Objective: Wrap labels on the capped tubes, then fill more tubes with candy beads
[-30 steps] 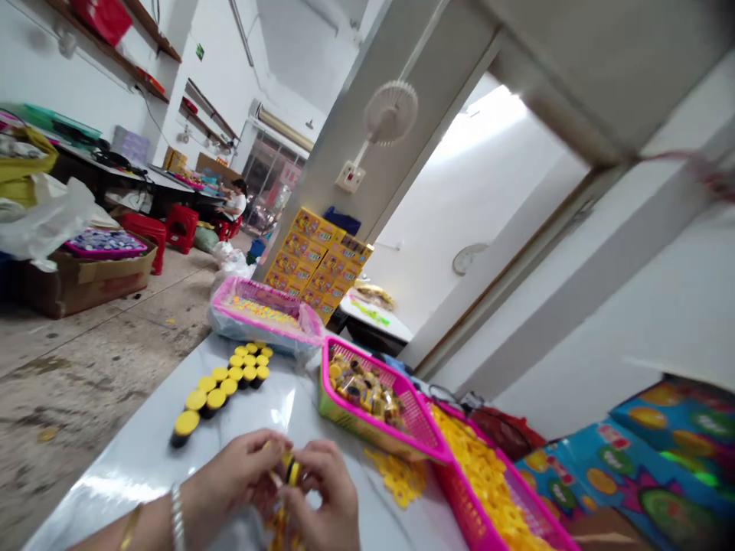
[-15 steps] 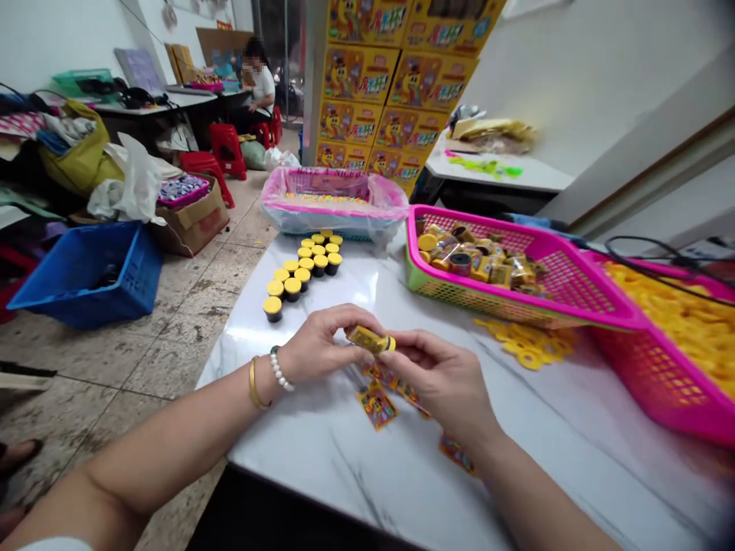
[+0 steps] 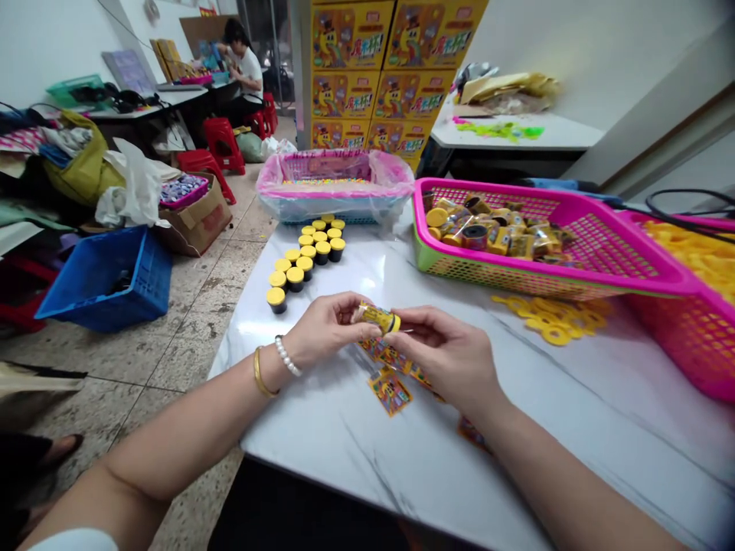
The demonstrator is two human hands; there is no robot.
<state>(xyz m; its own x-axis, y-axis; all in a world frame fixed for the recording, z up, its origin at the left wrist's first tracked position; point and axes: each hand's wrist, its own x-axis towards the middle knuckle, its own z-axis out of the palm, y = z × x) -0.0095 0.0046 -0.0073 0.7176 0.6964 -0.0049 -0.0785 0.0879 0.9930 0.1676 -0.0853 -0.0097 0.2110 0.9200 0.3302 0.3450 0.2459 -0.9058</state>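
Both hands meet over the white marble table [image 3: 517,428] and pinch one small cylindrical container [image 3: 379,317] wrapped in a yellow printed label. My left hand [image 3: 330,329] grips its left end, my right hand [image 3: 445,356] its capped right end. Loose printed labels [image 3: 390,390] lie on the table just under my hands. Several black pots with yellow lids [image 3: 304,264] stand in rows beyond my left hand.
A pink basket [image 3: 551,264] of labelled containers sits to the right, another [image 3: 689,306] holds yellow rings, and loose yellow rings [image 3: 551,317] lie between. A plastic-lined tray [image 3: 336,184] stands at the far edge. A blue crate [image 3: 103,279] and yellow cartons [image 3: 379,69] stand on the floor. A person sits far back.
The view has swung down from the wall and ceiling to the table. My hands still hold the small container, now slightly farther from me.
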